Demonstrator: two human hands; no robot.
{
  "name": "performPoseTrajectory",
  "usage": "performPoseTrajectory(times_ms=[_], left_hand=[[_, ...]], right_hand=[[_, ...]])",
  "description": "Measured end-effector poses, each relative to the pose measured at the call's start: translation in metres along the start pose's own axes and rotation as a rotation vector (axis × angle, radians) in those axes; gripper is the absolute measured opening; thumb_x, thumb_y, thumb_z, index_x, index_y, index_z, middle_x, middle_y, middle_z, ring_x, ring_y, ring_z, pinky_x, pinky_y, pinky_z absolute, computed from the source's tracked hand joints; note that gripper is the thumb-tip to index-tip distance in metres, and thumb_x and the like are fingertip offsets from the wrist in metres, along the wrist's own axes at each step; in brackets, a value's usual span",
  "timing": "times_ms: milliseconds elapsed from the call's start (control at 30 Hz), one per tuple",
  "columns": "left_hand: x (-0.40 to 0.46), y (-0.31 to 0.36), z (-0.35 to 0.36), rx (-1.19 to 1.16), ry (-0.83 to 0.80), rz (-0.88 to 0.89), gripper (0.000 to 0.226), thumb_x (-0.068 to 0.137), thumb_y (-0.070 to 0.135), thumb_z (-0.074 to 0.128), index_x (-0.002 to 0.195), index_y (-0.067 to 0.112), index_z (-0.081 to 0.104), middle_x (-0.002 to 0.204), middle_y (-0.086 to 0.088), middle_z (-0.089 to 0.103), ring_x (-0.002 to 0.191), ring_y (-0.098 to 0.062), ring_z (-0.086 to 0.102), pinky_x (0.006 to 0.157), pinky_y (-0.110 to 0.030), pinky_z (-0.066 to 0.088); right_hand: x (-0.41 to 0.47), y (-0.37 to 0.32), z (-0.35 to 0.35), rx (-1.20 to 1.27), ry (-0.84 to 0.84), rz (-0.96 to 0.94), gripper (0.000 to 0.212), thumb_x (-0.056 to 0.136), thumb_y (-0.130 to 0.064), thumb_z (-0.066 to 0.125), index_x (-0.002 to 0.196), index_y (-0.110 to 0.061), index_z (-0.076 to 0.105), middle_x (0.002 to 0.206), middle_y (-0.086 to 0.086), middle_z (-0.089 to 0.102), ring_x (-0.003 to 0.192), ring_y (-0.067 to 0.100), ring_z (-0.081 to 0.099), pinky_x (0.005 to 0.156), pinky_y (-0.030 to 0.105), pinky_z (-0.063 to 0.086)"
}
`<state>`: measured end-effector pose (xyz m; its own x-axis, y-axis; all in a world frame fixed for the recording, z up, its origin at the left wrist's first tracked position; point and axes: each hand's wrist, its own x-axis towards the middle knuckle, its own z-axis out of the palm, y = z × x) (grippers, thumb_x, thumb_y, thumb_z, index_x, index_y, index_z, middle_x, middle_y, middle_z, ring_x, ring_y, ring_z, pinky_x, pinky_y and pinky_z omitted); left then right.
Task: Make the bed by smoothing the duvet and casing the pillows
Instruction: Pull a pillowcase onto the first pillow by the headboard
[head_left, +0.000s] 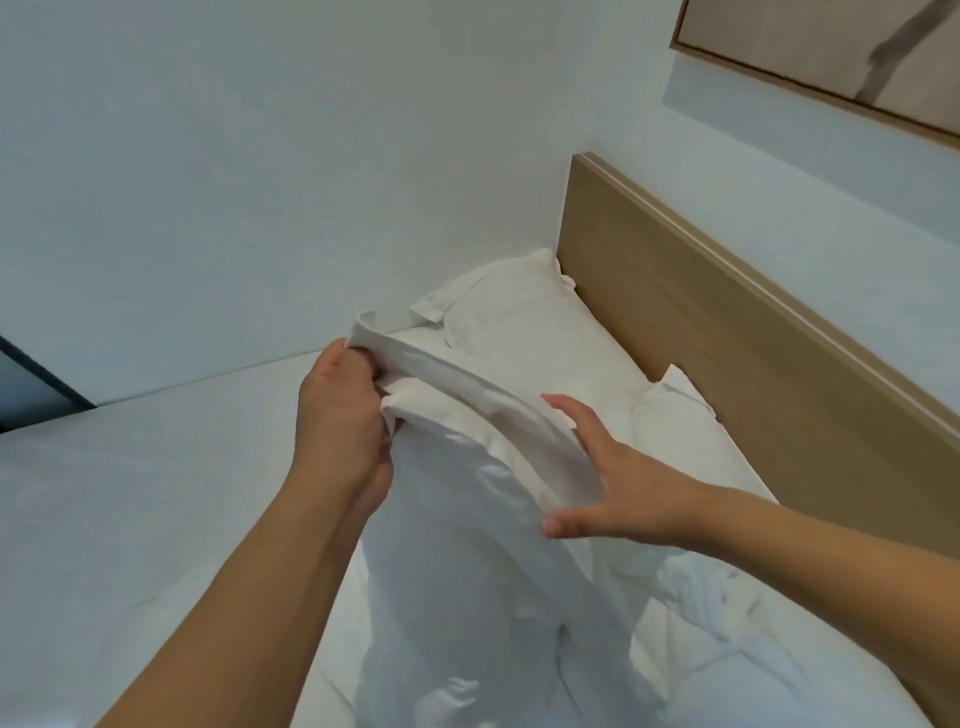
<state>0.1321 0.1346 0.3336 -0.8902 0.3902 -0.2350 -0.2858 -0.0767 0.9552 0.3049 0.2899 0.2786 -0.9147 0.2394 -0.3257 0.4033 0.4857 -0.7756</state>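
Right now my left hand (340, 415) grips the open hem of a white cotton pillowcase (467, 493), fingers curled into the folded edge, while my right hand (608, 478) is spread with straight fingers against the opposite side of that opening. Between my hands the case stands upright, bulging down toward me. Beyond my fingertips a second white cased pillow (519, 322) lies against the light wooden headboard (727, 364). Under my right forearm sits a rumpled white duvet (727, 597); left of my left arm stretches the smooth white bedsheet (156, 493).
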Motion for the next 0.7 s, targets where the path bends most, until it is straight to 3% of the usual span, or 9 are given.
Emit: performPoseTrajectory(times_ms=[67, 133, 267, 333, 400, 500, 600, 667, 700], left_hand=[[-0.008, -0.002, 0.008, -0.091, 0.043, -0.021, 0.020, 0.092, 0.005, 0.042, 0.082, 0.015, 0.057, 0.062, 0.005, 0.058, 0.055, -0.006, 0.054, 0.053, -0.021, 0.045], [-0.011, -0.005, 0.015, -0.129, 0.123, -0.027, 0.025, 0.091, 0.001, 0.041, 0.080, 0.016, 0.057, 0.055, 0.009, 0.059, 0.049, -0.003, 0.055, 0.054, -0.019, 0.049], [0.000, -0.017, 0.017, -0.026, 0.222, 0.056, 0.021, 0.086, 0.006, 0.045, 0.100, 0.018, 0.053, 0.084, 0.003, 0.061, 0.072, -0.010, 0.059, 0.074, -0.032, 0.054], [-0.002, -0.025, 0.015, 0.544, 0.198, 0.326, 0.051, 0.079, 0.013, 0.053, 0.126, 0.026, 0.037, 0.129, -0.003, 0.046, 0.114, -0.020, 0.049, 0.094, -0.035, 0.046], [-0.008, -0.035, 0.021, 1.212, -0.074, 0.842, 0.093, 0.067, 0.019, 0.063, 0.146, 0.030, 0.016, 0.157, -0.010, 0.010, 0.146, -0.031, 0.009, 0.117, -0.048, 0.015], [0.001, -0.054, 0.046, 1.955, -0.656, 1.114, 0.117, 0.067, 0.040, 0.069, 0.152, 0.032, -0.012, 0.158, -0.009, -0.029, 0.141, -0.032, -0.035, 0.113, -0.060, -0.016], [0.024, -0.074, 0.071, 2.047, -0.932, 1.101, 0.066, 0.077, 0.035, 0.064, 0.138, 0.037, 0.038, 0.162, -0.006, 0.010, 0.149, -0.029, -0.012, 0.114, -0.056, -0.020], [0.031, -0.080, 0.084, 1.864, -1.035, 1.087, 0.026, 0.077, 0.028, 0.061, 0.102, 0.036, 0.062, 0.124, 0.005, 0.061, 0.135, -0.018, 0.039, 0.120, -0.045, -0.009], [0.033, -0.080, 0.090, 1.761, -1.058, 1.053, 0.012, 0.074, 0.026, 0.061, 0.083, 0.035, 0.061, 0.098, 0.010, 0.067, 0.115, -0.015, 0.054, 0.122, -0.039, 0.005]], right_hand=[[0.004, 0.030, 0.020, -0.318, 0.020, 0.060, 0.123, 0.054, -0.081, 0.069, 0.137, -0.059, -0.020, 0.157, -0.013, 0.015, 0.141, 0.014, 0.024, 0.119, 0.038, 0.018], [0.018, 0.068, 0.039, -0.493, 0.071, 0.121, 0.122, 0.059, -0.078, 0.065, 0.146, -0.042, -0.012, 0.152, -0.006, 0.031, 0.136, 0.019, 0.035, 0.120, 0.043, 0.011], [0.037, 0.102, 0.038, -0.529, 0.129, 0.255, 0.043, 0.083, -0.040, 0.052, 0.123, -0.025, 0.042, 0.116, 0.002, 0.063, 0.098, 0.024, 0.060, 0.091, 0.040, 0.048], [0.034, 0.099, 0.028, -0.522, 0.140, 0.211, 0.030, 0.088, -0.033, 0.049, 0.117, -0.025, 0.050, 0.110, 0.002, 0.064, 0.094, 0.025, 0.060, 0.082, 0.035, 0.050], [0.025, 0.086, 0.020, -0.541, 0.134, 0.136, 0.028, 0.090, -0.030, 0.048, 0.117, -0.025, 0.052, 0.110, 0.001, 0.064, 0.095, 0.025, 0.059, 0.082, 0.033, 0.048], [0.006, 0.067, 0.012, -0.552, 0.093, 0.031, 0.024, 0.090, -0.028, 0.048, 0.113, -0.023, 0.053, 0.108, 0.003, 0.063, 0.096, 0.026, 0.059, 0.082, 0.033, 0.047], [-0.012, 0.058, 0.003, -0.425, 0.045, -0.022, 0.009, 0.083, -0.026, 0.048, 0.092, -0.027, 0.051, 0.096, 0.001, 0.064, 0.086, 0.025, 0.058, 0.076, 0.035, 0.048], [-0.023, 0.065, -0.003, -0.250, 0.008, -0.027, 0.007, 0.078, -0.032, 0.047, 0.085, -0.035, 0.047, 0.091, -0.006, 0.061, 0.083, 0.020, 0.057, 0.073, 0.034, 0.048], [-0.031, 0.072, -0.005, -0.139, -0.020, -0.007, 0.014, 0.079, -0.039, 0.049, 0.094, -0.039, 0.049, 0.098, -0.010, 0.061, 0.089, 0.016, 0.058, 0.077, 0.032, 0.048]])
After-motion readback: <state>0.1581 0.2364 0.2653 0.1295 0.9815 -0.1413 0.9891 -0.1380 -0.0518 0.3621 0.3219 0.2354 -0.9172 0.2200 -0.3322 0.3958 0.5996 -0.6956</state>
